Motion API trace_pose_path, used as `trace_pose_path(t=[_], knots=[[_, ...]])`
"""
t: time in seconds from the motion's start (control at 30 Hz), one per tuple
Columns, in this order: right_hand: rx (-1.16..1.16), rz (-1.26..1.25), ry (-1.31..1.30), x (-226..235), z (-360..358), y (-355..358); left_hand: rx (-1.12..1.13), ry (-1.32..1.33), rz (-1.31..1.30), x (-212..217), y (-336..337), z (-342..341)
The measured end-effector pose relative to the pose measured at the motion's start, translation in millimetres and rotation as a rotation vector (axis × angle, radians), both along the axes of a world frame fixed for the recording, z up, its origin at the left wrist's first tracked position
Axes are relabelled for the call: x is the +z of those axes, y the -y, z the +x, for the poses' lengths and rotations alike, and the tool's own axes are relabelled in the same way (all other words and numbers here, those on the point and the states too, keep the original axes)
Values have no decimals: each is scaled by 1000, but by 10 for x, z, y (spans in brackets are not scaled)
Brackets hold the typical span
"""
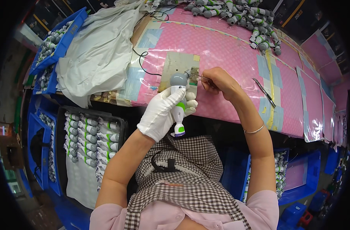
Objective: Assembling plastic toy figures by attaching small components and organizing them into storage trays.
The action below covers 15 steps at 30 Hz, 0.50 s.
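Note:
My left hand [159,113], in a white glove, is closed round a handheld device [178,81] with a round grey head, a white body and green trim. Its purple-tipped end points down toward my lap. Bare and closed, my right hand [219,81] grips a thin metal tool [200,76], which looks like tweezers. The tool's tip reaches the small grey piece at the side of the device's head; the exact contact is too small to tell. Just behind lies a grey plate [171,63] with a small green-and-brown block [195,72] at its right edge.
Pink covering [217,46] spans the bench. Another slim tool [264,92] lies to the right. Many similar devices [236,13] are heaped at the back. White cloth [102,46], a blue bin [73,23] and a black tray [121,122] of devices stand left; a blue crate [313,172] is lower right.

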State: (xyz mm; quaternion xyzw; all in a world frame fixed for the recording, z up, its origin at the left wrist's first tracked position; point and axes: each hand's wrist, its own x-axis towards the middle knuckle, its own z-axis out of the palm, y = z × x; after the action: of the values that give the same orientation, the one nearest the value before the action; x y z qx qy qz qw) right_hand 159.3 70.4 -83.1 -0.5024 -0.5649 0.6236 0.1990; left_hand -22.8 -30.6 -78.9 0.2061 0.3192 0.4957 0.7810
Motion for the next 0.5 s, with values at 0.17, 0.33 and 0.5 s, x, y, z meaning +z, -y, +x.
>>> trace_pose_path(t=[0.17,0.33,0.5], knots=[[-7,-19,-2,-38,41,-13,-1,-26,-12,-40,-20,4],[-9,-35,-8,-25,-15,-11,16,-46,-16,-12,6,-21],[-8,-93,-35,18,-23,-15,23,38,-25,-46,-44,11]])
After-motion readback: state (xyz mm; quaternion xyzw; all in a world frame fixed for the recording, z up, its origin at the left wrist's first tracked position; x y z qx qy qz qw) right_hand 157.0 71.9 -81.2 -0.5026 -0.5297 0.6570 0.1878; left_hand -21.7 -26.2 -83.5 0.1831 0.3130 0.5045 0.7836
